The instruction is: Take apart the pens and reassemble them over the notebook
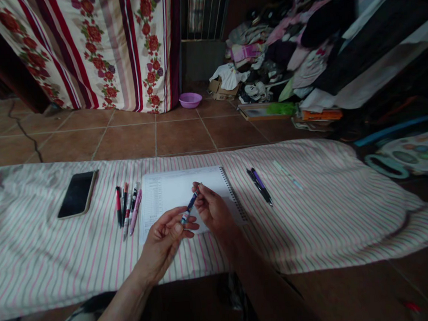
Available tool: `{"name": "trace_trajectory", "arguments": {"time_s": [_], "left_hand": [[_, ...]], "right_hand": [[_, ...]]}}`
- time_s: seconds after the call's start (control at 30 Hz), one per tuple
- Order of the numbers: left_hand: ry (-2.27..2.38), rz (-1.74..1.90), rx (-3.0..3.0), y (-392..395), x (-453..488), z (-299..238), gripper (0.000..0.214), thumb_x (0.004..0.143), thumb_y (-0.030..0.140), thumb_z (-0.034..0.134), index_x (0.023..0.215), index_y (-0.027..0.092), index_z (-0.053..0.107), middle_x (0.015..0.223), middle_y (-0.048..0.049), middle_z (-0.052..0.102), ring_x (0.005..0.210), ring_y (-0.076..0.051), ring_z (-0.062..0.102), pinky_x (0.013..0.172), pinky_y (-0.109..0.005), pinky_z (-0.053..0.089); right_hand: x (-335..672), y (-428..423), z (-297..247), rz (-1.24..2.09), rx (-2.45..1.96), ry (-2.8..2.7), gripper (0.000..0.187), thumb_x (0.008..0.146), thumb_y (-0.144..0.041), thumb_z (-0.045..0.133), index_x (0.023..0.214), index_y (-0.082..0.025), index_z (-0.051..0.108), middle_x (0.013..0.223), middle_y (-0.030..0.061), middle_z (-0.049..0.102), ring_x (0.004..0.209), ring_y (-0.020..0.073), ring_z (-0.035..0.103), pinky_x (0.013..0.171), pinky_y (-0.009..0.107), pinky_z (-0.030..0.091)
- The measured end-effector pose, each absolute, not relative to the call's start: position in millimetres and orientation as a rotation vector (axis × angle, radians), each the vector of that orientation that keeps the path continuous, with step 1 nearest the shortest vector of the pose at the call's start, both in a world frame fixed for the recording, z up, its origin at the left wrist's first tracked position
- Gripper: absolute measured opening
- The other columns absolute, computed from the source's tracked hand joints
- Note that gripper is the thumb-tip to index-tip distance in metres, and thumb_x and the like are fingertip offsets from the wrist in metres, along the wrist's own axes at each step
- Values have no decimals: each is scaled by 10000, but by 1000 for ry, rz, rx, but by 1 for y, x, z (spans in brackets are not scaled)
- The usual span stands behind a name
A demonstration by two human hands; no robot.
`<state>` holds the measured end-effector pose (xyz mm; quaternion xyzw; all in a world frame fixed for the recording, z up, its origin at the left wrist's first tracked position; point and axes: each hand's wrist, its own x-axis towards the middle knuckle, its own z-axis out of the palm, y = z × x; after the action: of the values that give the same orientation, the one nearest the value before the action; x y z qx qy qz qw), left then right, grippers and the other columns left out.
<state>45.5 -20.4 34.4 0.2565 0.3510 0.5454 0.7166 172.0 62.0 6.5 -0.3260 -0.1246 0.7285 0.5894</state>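
A dark blue pen [192, 201] is held at a slant above an open spiral notebook [178, 183]. My left hand [168, 237] pinches its lower, lighter end between thumb and fingers. At the upper end, the fingertips of my right hand [213, 206] are closed on the same pen. Left of the notebook lies a bunch of several pens [128, 212], red, white and pink among them. To the right are a black pen [259, 186], a purple pen [260, 180] close against it, and a pale green-white pen [287, 174].
A striped cloth [322, 211] covers the low table. A smartphone [76, 195] lies at the left. Beyond are the tiled floor [130, 137], a floral curtain [105, 55], a purple basin [190, 100] and a heap of clothes [282, 46]. A patterned plastic object [416, 149] stands at the right.
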Motion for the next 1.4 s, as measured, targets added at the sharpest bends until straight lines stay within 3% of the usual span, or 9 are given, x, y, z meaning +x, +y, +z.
{"name": "trace_trajectory", "arguments": {"time_s": [0.27,0.63,1.17,1.4], "left_hand": [[752,1182,568,-22,42,33,324,698,211,716,1013,162,660,927,-103,694,801,-171,646,723,-266,474],[735,1145,563,-23,38,36,370,686,212,726,1046,163,659,988,-118,687,833,-180,646,743,-268,478],[836,1266,604,-20,42,29,326,641,204,758,955,153,685,817,-86,710,722,-160,646,691,-266,480],[859,1291,692,-19,43,20,336,669,282,737,969,145,668,756,-65,694,661,-140,618,651,-270,468]], "right_hand": [[171,61,8,1703,-764,-283,87,672,-137,708,740,-97,673,651,20,659,431,-4,485,401,62,403],[173,63,4,1737,-739,-297,73,690,-160,702,744,-133,661,674,1,664,446,-3,489,408,66,410],[165,58,6,1713,-721,-271,62,673,-144,707,714,-113,672,650,6,654,444,-4,482,410,60,411],[163,57,7,1666,-794,-287,69,654,-160,725,677,-125,670,629,-3,642,440,-2,468,402,65,403]]}}
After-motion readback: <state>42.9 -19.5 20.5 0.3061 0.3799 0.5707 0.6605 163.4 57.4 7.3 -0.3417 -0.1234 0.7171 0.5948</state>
